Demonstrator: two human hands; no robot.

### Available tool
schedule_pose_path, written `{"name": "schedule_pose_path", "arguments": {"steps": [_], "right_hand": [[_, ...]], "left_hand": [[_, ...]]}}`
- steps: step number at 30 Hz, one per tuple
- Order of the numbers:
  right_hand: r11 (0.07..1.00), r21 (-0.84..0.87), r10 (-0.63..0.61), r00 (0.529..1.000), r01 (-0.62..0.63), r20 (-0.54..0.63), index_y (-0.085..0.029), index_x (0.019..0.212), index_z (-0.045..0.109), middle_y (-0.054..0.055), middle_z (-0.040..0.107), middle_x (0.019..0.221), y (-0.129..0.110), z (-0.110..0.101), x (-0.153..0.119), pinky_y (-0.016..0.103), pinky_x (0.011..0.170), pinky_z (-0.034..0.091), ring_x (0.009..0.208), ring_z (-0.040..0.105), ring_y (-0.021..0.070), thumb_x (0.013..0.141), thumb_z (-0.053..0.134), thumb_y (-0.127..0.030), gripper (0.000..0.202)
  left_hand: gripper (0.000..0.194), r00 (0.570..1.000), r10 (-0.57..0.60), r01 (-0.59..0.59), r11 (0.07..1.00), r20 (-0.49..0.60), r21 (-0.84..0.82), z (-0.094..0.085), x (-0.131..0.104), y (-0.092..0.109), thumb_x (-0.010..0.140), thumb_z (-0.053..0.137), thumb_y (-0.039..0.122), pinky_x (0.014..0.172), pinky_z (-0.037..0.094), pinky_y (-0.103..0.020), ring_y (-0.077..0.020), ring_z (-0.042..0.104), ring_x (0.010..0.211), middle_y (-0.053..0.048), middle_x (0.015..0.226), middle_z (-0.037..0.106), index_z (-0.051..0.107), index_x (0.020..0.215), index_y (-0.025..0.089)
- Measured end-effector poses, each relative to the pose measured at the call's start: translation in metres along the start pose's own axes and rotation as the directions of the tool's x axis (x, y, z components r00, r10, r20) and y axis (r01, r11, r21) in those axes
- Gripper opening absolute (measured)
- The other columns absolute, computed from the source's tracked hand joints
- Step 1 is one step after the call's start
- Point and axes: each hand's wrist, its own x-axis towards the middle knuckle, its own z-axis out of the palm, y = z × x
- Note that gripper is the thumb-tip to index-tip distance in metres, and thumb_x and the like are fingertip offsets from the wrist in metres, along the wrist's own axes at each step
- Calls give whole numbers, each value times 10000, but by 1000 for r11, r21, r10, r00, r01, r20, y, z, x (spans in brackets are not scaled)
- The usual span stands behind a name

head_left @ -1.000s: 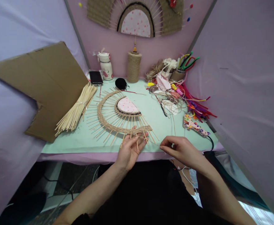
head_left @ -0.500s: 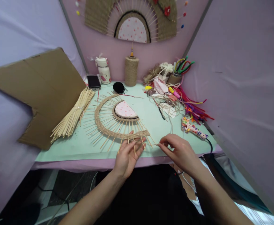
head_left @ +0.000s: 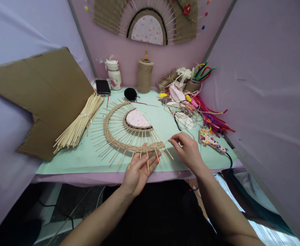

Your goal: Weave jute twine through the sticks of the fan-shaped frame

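A half-round frame of thin sticks, woven with a twine band point(head_left: 116, 140), lies on the green table top, with a pink-dotted half disc point(head_left: 137, 119) at its centre. My left hand point(head_left: 139, 171) is under the frame's near edge, palm up, thumb over the sticks and fingers beneath, holding it. Right of the band's end, my right hand point(head_left: 184, 147) is raised with thumb and forefinger pinched together. Thin twine seems to be between those fingertips, too fine to make out clearly.
On the left are a stick bundle point(head_left: 79, 123) and cardboard point(head_left: 44, 99). A twine spool point(head_left: 145, 77), bottle point(head_left: 114, 76), phone point(head_left: 103, 86) and black yarn ball point(head_left: 131, 94) stand behind. Loose twine point(head_left: 188, 118), pipe cleaners point(head_left: 213, 118) and a glue gun point(head_left: 212, 140) lie right.
My right hand has moved up and slightly left, from beside the frame's near stick tips to beside the band's end. My left hand still holds the frame in nearly the same place.
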Motion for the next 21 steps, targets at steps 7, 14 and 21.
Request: {"name": "schedule_pose_path", "arguments": {"steps": [7, 14, 21], "right_hand": [[955, 221, 194, 981, -196, 32, -181, 867, 625, -4, 579, 677, 5, -4, -15, 257, 596, 403, 601, 501, 129, 872, 597, -376, 197], [967, 230, 88, 989, -114, 117, -188, 923, 667, 45, 674, 799, 7, -1, -27, 270, 665, 463, 680, 586, 150, 914, 530, -341, 206], [972, 231, 29, 998, -42, 63, -195, 827, 645, 63, 688, 796, -2, 9, -28, 284, 706, 497, 732, 622, 169, 926, 505, -309, 207]], "left_hand": [[384, 1000, 11, -11, 999, 15, -34, 7, -1, 6, 851, 580, 64, 991, 519, -381, -283, 622, 1179, -137, 1242, 652, 509, 1213, 173], [396, 1000, 23, -23, 997, 3, -76, 10, -2, 10, 849, 556, 61, 1055, 477, -399, -279, 590, 1224, -154, 1255, 647, 508, 1229, 162], [425, 999, 37, -35, 995, 19, -92, 11, -3, 10, 856, 553, 86, 1095, 444, -387, -262, 565, 1254, -141, 1294, 630, 510, 1271, 168]]}}
